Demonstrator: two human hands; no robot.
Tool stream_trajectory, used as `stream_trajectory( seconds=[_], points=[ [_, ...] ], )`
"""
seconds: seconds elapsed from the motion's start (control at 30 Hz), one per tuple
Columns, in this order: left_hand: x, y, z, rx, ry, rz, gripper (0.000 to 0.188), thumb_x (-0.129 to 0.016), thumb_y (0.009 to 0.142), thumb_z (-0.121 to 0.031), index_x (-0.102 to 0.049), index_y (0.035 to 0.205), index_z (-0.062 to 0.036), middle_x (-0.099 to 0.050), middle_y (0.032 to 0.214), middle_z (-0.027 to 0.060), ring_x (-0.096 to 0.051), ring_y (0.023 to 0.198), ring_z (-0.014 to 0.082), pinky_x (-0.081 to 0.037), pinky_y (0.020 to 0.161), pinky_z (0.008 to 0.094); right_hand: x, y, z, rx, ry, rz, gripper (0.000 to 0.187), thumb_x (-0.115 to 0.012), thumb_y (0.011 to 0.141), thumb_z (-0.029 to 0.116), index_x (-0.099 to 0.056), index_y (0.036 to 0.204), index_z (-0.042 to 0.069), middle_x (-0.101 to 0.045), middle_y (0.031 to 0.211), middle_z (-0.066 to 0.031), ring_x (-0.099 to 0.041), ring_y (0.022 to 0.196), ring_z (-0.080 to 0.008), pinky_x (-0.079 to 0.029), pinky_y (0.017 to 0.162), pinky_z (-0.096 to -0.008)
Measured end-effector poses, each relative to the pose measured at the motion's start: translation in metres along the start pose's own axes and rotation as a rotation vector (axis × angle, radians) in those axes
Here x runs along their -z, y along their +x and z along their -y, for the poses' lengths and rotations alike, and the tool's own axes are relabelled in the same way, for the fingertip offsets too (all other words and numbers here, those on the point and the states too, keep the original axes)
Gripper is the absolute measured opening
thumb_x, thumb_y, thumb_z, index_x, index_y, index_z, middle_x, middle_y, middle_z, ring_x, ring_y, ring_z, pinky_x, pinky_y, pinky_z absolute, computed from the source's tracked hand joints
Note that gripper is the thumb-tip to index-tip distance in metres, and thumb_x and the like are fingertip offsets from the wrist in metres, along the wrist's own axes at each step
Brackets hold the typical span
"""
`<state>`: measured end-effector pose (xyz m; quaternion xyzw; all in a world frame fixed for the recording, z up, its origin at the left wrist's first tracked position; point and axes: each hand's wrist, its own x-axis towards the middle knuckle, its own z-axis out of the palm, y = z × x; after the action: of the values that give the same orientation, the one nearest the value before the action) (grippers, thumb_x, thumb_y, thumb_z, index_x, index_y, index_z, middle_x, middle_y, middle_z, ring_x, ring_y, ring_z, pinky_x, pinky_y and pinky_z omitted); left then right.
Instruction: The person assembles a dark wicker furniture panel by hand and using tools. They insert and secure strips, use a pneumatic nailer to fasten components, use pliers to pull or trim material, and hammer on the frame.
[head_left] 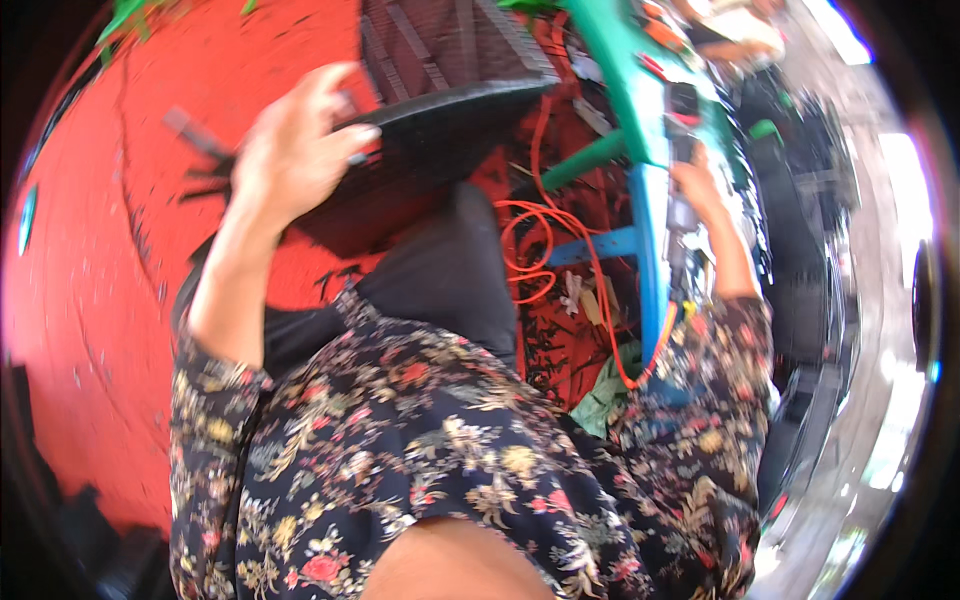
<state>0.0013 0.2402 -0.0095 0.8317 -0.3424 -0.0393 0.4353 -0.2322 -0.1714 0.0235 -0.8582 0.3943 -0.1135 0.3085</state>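
Note:
My left hand [298,150] is raised at the upper left, smeared by motion, its thumb and fingers curved at the left side of a dark slotted panel [450,110]. Whether it grips the panel's edge cannot be made out. The panel tilts above my lap. Several dark strips [207,172] stick out just left of that hand; what they belong to is unclear. On the right, my right hand [703,187] is closed round a long dark tool [683,215], held upright beside a green and blue stool [650,250]. An orange hose [600,300] runs to the tool's lower end.
The floor is red [90,270], with dark scraps scattered on it. Loops of hose lie between my knee and the stool, near a crumpled green cloth [608,395]. Black parts [800,220] are stacked at the right. At the top right another person's arm [745,35] shows.

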Motion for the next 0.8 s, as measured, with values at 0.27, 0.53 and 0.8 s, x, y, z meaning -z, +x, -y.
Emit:
stream_trajectory(
  seconds=[0.27, 0.53, 0.8],
  points=[
    [0.033, -0.001, 0.001, -0.001, -0.346, 0.01, 0.054, -0.058, 0.082, 0.002, -0.04, 0.133, 0.0059, -0.063, 0.095, 0.0089, -0.058, 0.088, 0.0114, -0.045, 0.086, 0.0249, -0.059, 0.082, -0.094, -0.172, -0.642, -0.227, 0.061, -0.057, 0.079, 0.022, -0.034, 0.128, -0.004, -0.059, 0.113, -0.0255, -0.06, 0.104, -0.0367, -0.047, 0.089, -0.044],
    [0.043, 0.001, -0.009, 0.02, -0.346, 0.062, 0.047, -0.056, 0.088, -0.001, -0.04, 0.132, 0.0051, -0.062, 0.097, 0.0095, -0.058, 0.094, 0.0133, -0.042, 0.09, 0.0245, 0.071, -0.018, -0.113, -0.296, -0.585, -0.41, 0.044, -0.062, 0.079, 0.034, -0.056, 0.118, 0.013, -0.064, 0.109, -0.0146, -0.061, 0.102, -0.0317, -0.048, 0.084, -0.0411],
    [0.05, 0.003, -0.001, -0.005, -0.347, 0.041, 0.043, -0.058, 0.087, -0.001, -0.046, 0.128, 0.004, -0.061, 0.097, 0.0062, -0.056, 0.094, 0.0106, -0.041, 0.089, 0.0228, 0.137, -0.154, -0.2, -0.507, -0.675, -0.356, 0.036, -0.063, 0.08, 0.031, -0.066, 0.108, 0.009, -0.065, 0.107, -0.0151, -0.062, 0.099, -0.0307, -0.045, 0.091, -0.0381]
  ],
)
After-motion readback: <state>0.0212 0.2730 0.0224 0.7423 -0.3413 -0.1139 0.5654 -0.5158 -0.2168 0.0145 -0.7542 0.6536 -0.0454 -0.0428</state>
